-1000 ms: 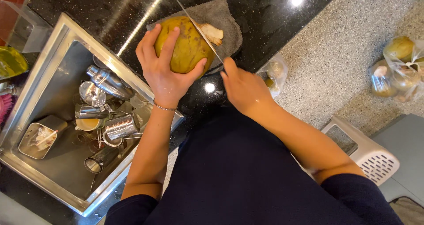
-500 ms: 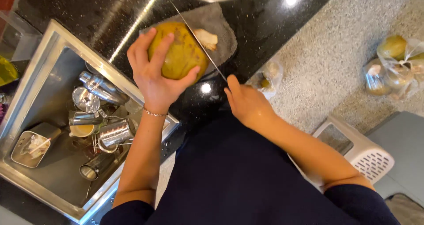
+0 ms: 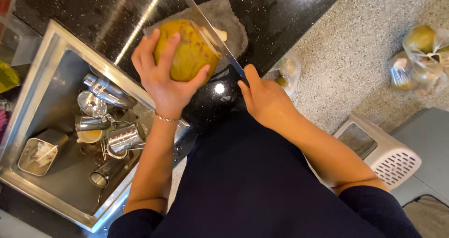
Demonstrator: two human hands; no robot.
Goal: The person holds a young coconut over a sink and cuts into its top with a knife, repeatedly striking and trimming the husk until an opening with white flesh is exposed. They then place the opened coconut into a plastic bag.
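Coconut in L hand, big knife in R hand, blade on the fruit's right side.

The left hand (image 3: 161,79) is wrapped round a green-yellow coconut (image 3: 187,51), fingers closed on its left and bottom, holding it just over a grey cloth (image 3: 231,25) on the black shiny counter (image 3: 280,13). The right hand (image 3: 266,97) is closed tight on the handle of a long knife (image 3: 210,30). The blade runs up and away from the R hand, slanting left, and touches the coconut's right edge, w/ a pale cut bit showing there. So the fruit lies up and left of the knife grip; L hand is nearer to it. Left of the counter is a steel sink (image 3: 42,69) full of metal cups (image 3: 121,137). On the speckled floor: bags of coconuts (image 3: 421,55) and a white basket (image 3: 388,154).
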